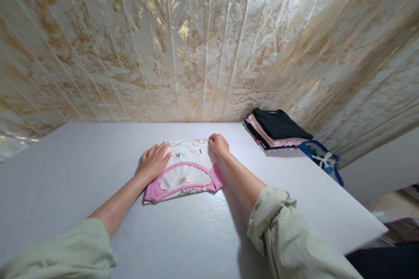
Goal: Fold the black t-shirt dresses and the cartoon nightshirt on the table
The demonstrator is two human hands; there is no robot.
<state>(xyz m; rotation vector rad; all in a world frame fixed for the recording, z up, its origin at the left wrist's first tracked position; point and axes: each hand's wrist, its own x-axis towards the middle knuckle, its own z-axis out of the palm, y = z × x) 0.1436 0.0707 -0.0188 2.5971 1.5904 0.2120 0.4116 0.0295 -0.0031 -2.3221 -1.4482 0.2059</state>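
A white T-shirt with pink neckline and sleeve trim lies folded on the white table, its collar toward me. Printed letters and flower drawings show on its front. My left hand rests flat on the shirt's left side, fingers stretched out. At the far right corner, my right hand pinches the edge of the shirt between closed fingers.
A stack of folded clothes with a black garment on top stands at the table's back right. Beside it, a blue-edged clear bag hangs over the right edge. Gold-patterned curtains rise behind the table.
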